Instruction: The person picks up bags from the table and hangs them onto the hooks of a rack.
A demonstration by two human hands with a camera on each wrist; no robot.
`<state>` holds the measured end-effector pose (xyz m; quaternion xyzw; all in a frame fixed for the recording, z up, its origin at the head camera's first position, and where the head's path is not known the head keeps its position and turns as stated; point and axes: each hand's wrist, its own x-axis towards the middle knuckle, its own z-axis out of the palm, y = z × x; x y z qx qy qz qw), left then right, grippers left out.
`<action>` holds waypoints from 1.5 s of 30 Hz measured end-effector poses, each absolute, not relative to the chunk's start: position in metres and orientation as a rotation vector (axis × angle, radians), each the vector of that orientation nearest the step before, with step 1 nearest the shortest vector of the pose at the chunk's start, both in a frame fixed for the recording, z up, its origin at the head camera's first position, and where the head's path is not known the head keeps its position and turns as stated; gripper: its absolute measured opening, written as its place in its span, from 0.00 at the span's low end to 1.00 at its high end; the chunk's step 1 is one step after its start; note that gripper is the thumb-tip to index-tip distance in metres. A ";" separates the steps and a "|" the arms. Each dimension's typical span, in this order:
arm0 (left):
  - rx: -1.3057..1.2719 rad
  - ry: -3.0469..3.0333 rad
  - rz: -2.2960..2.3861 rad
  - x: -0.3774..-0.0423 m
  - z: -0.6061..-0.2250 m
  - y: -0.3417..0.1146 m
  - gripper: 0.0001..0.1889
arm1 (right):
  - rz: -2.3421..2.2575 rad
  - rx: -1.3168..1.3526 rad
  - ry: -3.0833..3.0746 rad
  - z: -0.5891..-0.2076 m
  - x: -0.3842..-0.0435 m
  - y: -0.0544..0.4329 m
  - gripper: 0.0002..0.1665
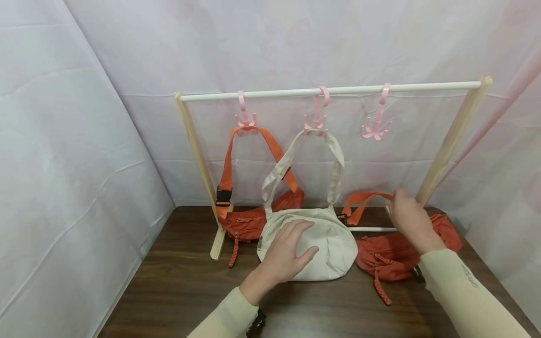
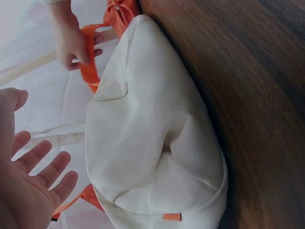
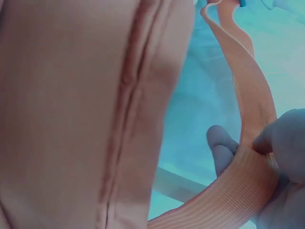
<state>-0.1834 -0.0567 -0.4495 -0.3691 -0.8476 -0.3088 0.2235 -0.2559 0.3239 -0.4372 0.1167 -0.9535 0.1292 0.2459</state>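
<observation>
My right hand (image 1: 409, 218) pinches the orange strap (image 1: 359, 203) of the red-orange waist bag (image 1: 390, 263) lying at the right of the table. In the right wrist view the strap (image 3: 255, 100) runs between thumb and fingers, beside the bag's zipped face (image 3: 71, 114). My left hand (image 1: 287, 256) has its fingers spread and holds nothing, close in front of the cream shoulder bag (image 1: 331, 249). That bag hangs by its strap from the middle pink hook (image 1: 315, 123), its bottom low near the tabletop. The left wrist view shows the cream bag (image 2: 147, 119) beside my left palm (image 2: 28, 176).
A white rail (image 1: 279, 93) on wooden posts (image 1: 454, 136) spans the back. Another orange bag (image 1: 249, 224) hangs from the left pink hook (image 1: 245, 119). The right pink hook (image 1: 376, 124) carries nothing. Pale cloth (image 1: 105, 164) surrounds the dark wooden table (image 1: 169, 281).
</observation>
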 end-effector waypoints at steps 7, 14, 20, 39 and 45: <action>-1.029 -2.373 -0.851 -0.184 -0.449 -0.050 0.29 | 0.557 0.190 -2.566 -0.414 -0.244 0.325 0.14; -1.068 -2.352 -0.835 -0.187 -0.441 -0.037 0.29 | 0.559 0.162 -2.398 -0.394 -0.240 0.330 0.18; -1.086 -2.362 -0.842 -0.190 -0.432 -0.025 0.29 | 0.582 0.088 -2.369 -0.378 -0.238 0.337 0.19; -1.142 -2.563 -0.908 -0.208 -0.400 0.046 0.36 | 0.509 0.138 -2.132 -0.350 -0.220 0.339 0.18; -1.112 -2.665 -0.927 -0.219 -0.392 0.070 0.39 | 0.490 0.175 -2.084 -0.342 -0.214 0.337 0.17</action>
